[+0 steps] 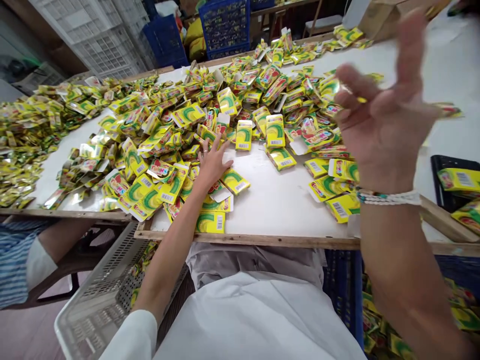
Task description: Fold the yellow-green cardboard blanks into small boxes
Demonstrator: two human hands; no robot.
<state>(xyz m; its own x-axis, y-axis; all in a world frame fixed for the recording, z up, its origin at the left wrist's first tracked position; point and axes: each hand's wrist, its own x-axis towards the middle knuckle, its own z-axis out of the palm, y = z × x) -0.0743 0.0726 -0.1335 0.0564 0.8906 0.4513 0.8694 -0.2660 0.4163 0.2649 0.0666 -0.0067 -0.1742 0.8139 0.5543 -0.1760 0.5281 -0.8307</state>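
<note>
Head view looks down over a long white counter (285,210) with a pale wooden edge, spread from side to side with hundreds of yellow-and-green foil sachets (243,135), heaped thickly toward the far left and scattered more loosely near the middle, with a strip of bare white surface in front of the person. Behind the counter stand stacked white plastic crates (105,40), a blue plastic crate (225,25) and a cardboard box (390,20). A grey perforated crate (108,320) sits low on the left beside the person's white garment (255,320), and a blue crate (345,290) on the lower right is filled with more sachets. A black tray (450,170) at the right edge holds further sachets. At far left, a co-worker's striped sleeve (15,260) and forearm rest just below the counter edge. The left hand (213,162) is open, its fingers spread and pressed down among the sachets at the near edge of the pile, with no sachet visibly gripped; one loose sachet (235,181) lies just beside it. The right hand (386,115) is raised well above the counter, fingers fanned wide and blurred, a beaded bracelet (388,197) on its wrist; blur hides whether it has hold of anything.
</note>
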